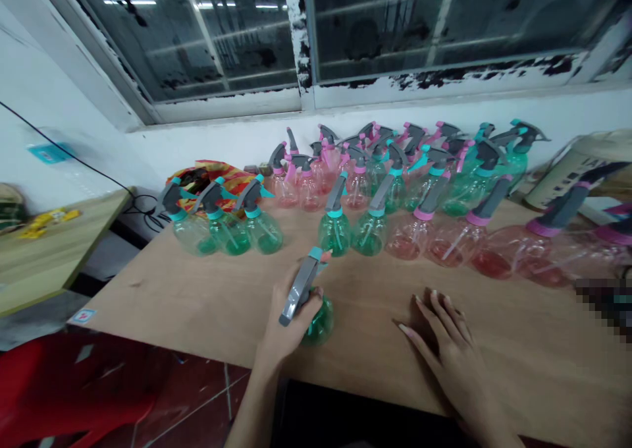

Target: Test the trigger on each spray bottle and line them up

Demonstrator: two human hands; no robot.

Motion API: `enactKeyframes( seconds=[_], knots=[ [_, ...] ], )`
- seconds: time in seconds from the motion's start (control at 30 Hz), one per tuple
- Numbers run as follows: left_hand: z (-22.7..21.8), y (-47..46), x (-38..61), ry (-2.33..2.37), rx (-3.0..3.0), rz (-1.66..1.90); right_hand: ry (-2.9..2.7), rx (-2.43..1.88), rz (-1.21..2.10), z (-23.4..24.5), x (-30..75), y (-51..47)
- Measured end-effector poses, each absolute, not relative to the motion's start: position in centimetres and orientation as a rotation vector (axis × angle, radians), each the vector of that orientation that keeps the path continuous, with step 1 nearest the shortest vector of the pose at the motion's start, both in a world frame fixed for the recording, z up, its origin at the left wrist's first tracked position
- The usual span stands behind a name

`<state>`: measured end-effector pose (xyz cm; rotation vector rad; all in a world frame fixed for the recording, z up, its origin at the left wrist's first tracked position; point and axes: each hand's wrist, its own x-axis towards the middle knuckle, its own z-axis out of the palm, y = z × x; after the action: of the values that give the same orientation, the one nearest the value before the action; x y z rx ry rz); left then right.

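My left hand [291, 316] is wrapped round the neck of a green spray bottle [322, 321] with a grey and turquoise trigger head. The bottle is near the table's front edge, and my fingers partly hide it. Flat on the tabletop rests my right hand [449, 342], its fingers spread and nothing in them. Beyond the hands runs a row of spray bottles: green ones such as the green bottle [336, 236], then pink ones such as the pink bottle [409, 238]. To the left, a group of three includes another green bottle [264, 234].
More pink and green spray bottles crowd the back of the wooden table [207, 296] below the window. A red and yellow bag [237, 178] lies at the back left. A beige container [567, 165] stands at the back right. A red chair [74, 389] is at lower left.
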<state>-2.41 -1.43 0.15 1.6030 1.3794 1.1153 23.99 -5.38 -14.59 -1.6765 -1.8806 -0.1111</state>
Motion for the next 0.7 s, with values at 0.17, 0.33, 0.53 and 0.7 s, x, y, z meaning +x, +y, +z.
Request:
enactKeyframes(
  seconds=[0.17, 0.33, 0.53, 0.7],
  knots=[
    [0.2, -1.5, -2.3, 1.382, 1.586, 1.097, -1.921, -1.701, -0.185, -14.3, 23.0, -5.1],
    [0.1, -1.4, -2.4, 1.346, 1.620, 1.110, -1.938, -1.680, -0.215, -14.2, 22.5, -5.1],
    [0.5, -1.3, -2.5, 1.339, 1.680, 1.163, -1.952, -1.686, -0.182, -14.0, 22.6, -5.2],
    [0.4, -1.2, -2.5, 1.358, 1.655, 1.152, -1.948, -1.697, -0.166, -13.8, 22.7, -5.2]
  ],
)
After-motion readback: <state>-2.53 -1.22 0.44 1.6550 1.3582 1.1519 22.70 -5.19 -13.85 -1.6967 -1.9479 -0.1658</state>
